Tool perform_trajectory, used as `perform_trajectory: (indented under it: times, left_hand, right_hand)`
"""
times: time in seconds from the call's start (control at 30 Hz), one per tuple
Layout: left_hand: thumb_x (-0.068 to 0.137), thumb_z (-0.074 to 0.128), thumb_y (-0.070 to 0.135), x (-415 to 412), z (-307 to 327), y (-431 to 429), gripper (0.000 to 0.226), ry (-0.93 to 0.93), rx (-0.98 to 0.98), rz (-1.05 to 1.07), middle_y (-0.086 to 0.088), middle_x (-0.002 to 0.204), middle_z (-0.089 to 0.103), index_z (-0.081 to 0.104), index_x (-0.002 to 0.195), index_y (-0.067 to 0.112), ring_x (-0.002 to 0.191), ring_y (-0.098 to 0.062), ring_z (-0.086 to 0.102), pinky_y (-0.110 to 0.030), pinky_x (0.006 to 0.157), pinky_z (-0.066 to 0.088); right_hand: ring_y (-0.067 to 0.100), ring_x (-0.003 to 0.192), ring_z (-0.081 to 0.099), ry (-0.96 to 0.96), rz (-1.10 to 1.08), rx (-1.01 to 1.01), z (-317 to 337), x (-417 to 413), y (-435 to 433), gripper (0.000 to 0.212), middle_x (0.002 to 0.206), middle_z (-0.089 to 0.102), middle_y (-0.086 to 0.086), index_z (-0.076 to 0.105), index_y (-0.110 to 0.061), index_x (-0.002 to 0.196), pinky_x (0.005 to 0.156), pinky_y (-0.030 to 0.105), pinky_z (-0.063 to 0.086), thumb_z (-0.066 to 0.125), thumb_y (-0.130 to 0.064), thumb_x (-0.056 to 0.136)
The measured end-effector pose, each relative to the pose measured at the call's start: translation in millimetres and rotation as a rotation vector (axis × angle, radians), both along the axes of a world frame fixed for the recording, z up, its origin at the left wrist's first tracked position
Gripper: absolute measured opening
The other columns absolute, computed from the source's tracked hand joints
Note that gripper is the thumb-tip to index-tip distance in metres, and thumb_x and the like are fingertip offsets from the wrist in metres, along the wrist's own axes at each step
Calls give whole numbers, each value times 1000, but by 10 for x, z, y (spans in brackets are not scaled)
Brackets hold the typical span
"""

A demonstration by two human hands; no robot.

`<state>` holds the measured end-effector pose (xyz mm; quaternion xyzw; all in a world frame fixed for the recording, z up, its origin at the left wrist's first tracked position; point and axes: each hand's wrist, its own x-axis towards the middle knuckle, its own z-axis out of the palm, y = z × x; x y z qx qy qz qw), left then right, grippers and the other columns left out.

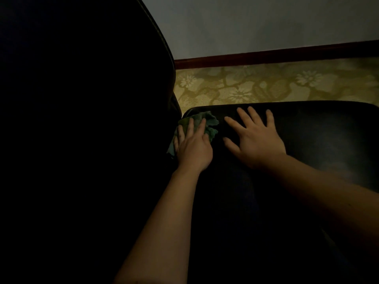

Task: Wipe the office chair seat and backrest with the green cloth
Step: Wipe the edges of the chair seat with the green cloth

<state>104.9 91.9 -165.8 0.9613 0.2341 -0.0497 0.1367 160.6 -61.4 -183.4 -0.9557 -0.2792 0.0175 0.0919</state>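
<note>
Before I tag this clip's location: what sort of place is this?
Probably an indoor room, perhaps an office or hotel room: a black office chair seat, floral carpet, and a dark wooden baseboard under a plain wall.

My left hand [192, 149] is covering the middle of the green cloth [211, 120], so only its crumpled edges are showing. Its lower left corner is fading into the dark beside the backrest [92, 99], which is running off the top and left edges and is too dark for surface detail. The seat [317, 130] is running off the right edge, with its near part lying in shadow.
</note>
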Motion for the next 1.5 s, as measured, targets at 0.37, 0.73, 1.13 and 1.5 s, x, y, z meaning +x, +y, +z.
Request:
perform_trajectory:
  times: [0.37, 0.73, 1.13, 1.5]
  left_hand:
    - [110, 25, 34, 360, 63, -30, 54, 14, -37, 45, 5, 170, -4, 8, 161, 40, 156, -27, -10, -47, 126, -3]
    - [110, 26, 33, 192, -1, -11, 52, -41, -46, 43, 4, 171, 0, 14, 160, 40, 156, -27, -9, -46, 126, -4]
    - [108, 30, 28, 690, 78, 112, 50, -31, -141, -40, 6, 169, 12, 29, 156, 41, 156, -28, -3, -47, 126, -3]
    - [101, 40, 14, 637, -37, 209, 43, -295, -328, -84, 3, 148, 54, 72, 121, 34, 142, -23, 38, -43, 120, 27]
  right_hand:
    - [29, 151, 11, -51, -37, 21, -53, -24, 20, 77, 163, 21, 7, 27, -35, 153, 119, 58, 1, 11, -70, 86]
    - [28, 151, 11, -55, -31, 32, -57, -25, 38, 78, 163, 21, 8, 27, -35, 153, 119, 58, 0, 9, -70, 86]
    - [31, 150, 18, -84, -28, 44, -103, -17, 31, 73, 160, 28, 11, 33, -33, 151, 118, 60, 5, 17, -68, 89]
    - [31, 134, 43, -166, 20, 215, -102, -87, 19, 58, 137, 56, 7, 59, -19, 130, 115, 63, 17, 36, -54, 91]
